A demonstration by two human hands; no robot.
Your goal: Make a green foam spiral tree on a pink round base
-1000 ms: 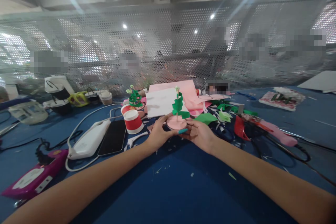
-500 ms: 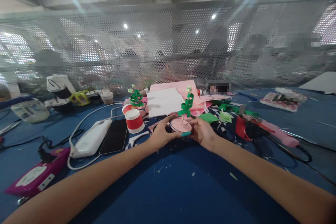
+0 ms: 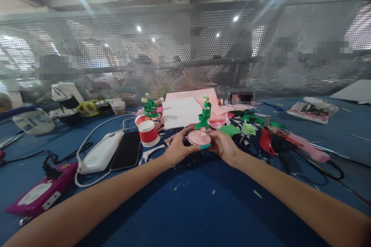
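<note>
Between my hands is a round pink disc [image 3: 199,137] with a thin stick standing up from it. A green paper spiral [image 3: 204,117] winds round the stick, with a pale flower-like piece [image 3: 205,97] at the top. My left hand [image 3: 179,147] grips the disc's left and front edge, its thumb with a teal nail lying along the front. My right hand [image 3: 224,147] holds the right edge, its fingertips partly hidden behind the disc. A similar green spiral [image 3: 151,108] stands behind the red and white cups [image 3: 148,134] to the left.
A black phone [image 3: 125,150], a white power bank [image 3: 101,153] and a purple power strip [image 3: 43,193] lie left. White paper [image 3: 181,112] on pink sheets is behind. Green scraps [image 3: 230,130] and a pink glue gun [image 3: 310,147] with cables lie right.
The stick with the green spiral has turned and leans less to the right, its top slightly further left. Both hands have hardly moved and keep their hold on the disc.
</note>
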